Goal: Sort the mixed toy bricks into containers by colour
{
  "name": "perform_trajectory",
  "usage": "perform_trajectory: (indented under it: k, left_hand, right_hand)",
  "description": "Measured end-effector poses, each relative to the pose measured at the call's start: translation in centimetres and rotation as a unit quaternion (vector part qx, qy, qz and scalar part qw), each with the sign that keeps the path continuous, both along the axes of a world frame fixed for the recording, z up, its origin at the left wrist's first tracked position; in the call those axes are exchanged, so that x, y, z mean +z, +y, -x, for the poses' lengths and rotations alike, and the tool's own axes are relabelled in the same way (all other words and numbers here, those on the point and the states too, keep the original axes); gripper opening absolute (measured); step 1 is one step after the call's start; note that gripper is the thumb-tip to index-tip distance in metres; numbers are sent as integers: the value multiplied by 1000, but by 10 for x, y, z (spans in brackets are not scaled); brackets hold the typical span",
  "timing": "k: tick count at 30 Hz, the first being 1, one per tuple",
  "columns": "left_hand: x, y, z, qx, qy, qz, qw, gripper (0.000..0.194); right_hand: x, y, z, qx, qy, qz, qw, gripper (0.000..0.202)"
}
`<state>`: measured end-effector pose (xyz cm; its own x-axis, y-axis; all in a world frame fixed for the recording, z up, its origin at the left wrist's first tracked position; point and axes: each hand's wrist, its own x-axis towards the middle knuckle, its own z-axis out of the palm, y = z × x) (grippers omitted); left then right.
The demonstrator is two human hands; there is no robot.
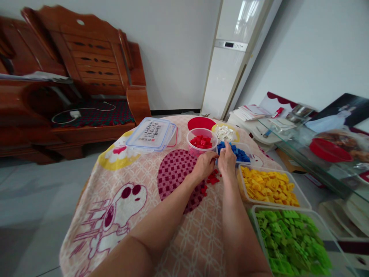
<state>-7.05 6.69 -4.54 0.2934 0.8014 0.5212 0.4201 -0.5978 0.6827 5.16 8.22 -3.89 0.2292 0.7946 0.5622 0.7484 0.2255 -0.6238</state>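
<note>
My left hand [204, 164] is curled with its fingertips drawn together, just in front of a clear round tub [187, 137] of red toy bricks [201, 142]. Close beside it on the right, my right hand [227, 158] is also closed, overlapping the front left of a clear box [250, 150] of blue bricks [240, 154]. The fingertips nearly meet, and what they hold is too small or hidden to make out. Several loose red bricks [213, 177] lie on the patterned tablecloth [184, 238] below my hands.
To the right stand boxes of yellow bricks [268, 186] and green bricks [291, 238]. White pieces [225, 133] lie behind the blue ones, next to a red round lid or dish [201, 123]. Stacked clear lids [151, 134] lie at the back left. A glass-topped table [311, 154] stands right.
</note>
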Motion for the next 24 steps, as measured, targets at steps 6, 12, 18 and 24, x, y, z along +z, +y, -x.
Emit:
perform_trajectory:
  k: [6, 12, 18, 24]
  left_hand:
    - [-1, -2, 1, 0, -18, -7, 1000, 39]
    - [0, -3, 2, 6, -22, -5, 1000, 36]
    - [1, -2, 2, -2, -24, 3, 1000, 37]
    - [10, -2, 13, 4, 34, 39, 999, 33]
  right_hand:
    - [-6, 1, -14, -23, -41, -9, 999, 49]
    - [-5, 1, -35, -87, -38, -3, 995, 49]
    - [-5, -3, -28, -11, -133, 13, 991, 42]
    - [-10, -1, -29, -26, -126, 35, 991, 39]
